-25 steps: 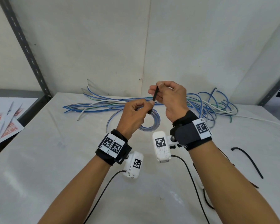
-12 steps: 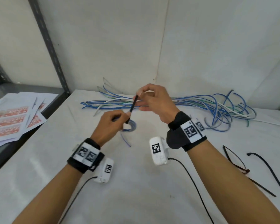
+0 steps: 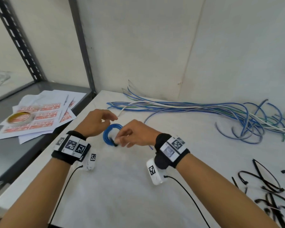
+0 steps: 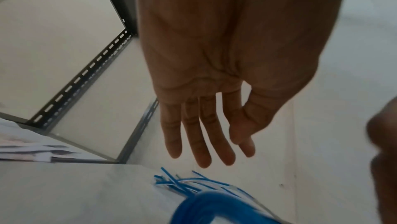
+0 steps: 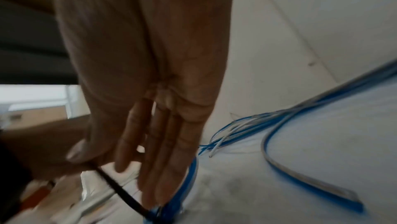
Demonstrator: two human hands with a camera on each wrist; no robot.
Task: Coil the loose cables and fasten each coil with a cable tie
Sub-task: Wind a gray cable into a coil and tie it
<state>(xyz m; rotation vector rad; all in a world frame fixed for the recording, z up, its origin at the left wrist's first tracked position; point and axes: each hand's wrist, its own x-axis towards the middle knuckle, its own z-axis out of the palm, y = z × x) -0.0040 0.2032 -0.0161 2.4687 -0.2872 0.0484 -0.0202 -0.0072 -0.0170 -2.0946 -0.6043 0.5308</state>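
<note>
A small blue cable coil lies on the white table between my hands. A black cable tie wraps its near side. My right hand pinches the tie's tail; in the right wrist view the black cable tie runs from under the thumb of my right hand down to the coil. My left hand hovers just above and left of the coil, holding nothing. The left wrist view shows my left hand with straight fingers above the coil.
A long bundle of loose blue, white and green cables lies along the back wall and tangles at the right. Several black cable ties lie at the right front. On the grey shelf to the left lie label sheets and a tape roll.
Both hands came down from mid-air, and the coil now lies on the table. My left hand let go and opened; my right hand still pinches the tie. The view swung left.
</note>
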